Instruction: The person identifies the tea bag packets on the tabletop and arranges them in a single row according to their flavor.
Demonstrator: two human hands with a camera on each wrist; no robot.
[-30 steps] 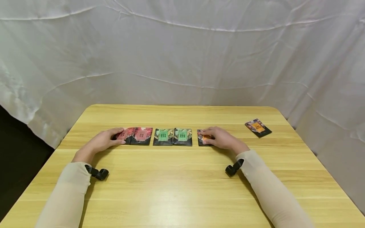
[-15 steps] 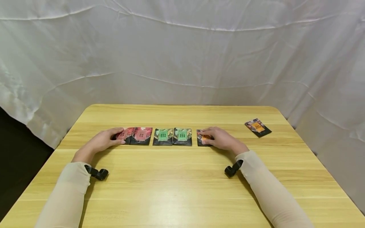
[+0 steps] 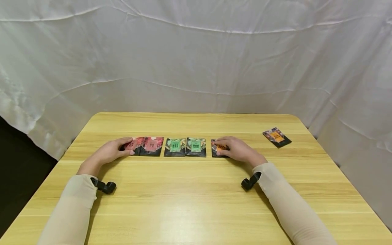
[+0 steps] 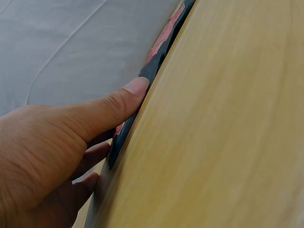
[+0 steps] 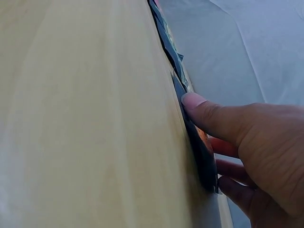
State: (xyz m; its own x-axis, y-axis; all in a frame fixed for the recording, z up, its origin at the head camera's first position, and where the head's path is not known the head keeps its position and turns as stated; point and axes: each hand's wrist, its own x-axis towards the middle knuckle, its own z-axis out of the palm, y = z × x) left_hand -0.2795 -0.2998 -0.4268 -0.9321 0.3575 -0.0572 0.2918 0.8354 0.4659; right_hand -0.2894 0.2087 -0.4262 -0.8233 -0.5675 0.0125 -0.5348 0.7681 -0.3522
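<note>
A row of flat black sachets lies on the table. At its left end my left hand (image 3: 107,151) holds a red sachet (image 3: 131,145) across its near and far edges; its left side is hidden. In the left wrist view the thumb (image 4: 135,88) lies on that sachet's near edge. A second red sachet (image 3: 152,146) adjoins it, then two green-labelled sachets (image 3: 175,147) side by side. My right hand (image 3: 240,148) grips an orange-labelled sachet (image 3: 216,149) between thumb and fingers, covering its right part. In the right wrist view the thumb (image 5: 194,100) presses its near edge.
Another orange-labelled sachet (image 3: 277,137) lies tilted at the far right of the table (image 3: 183,194). A pale curtain (image 3: 196,68) hangs behind the table's far edge. Each wrist wears a small black camera mount (image 3: 105,186).
The right hand and its orange-labelled sachet have shifted very slightly to the left. The left hand and the other sachets stay as they were.
</note>
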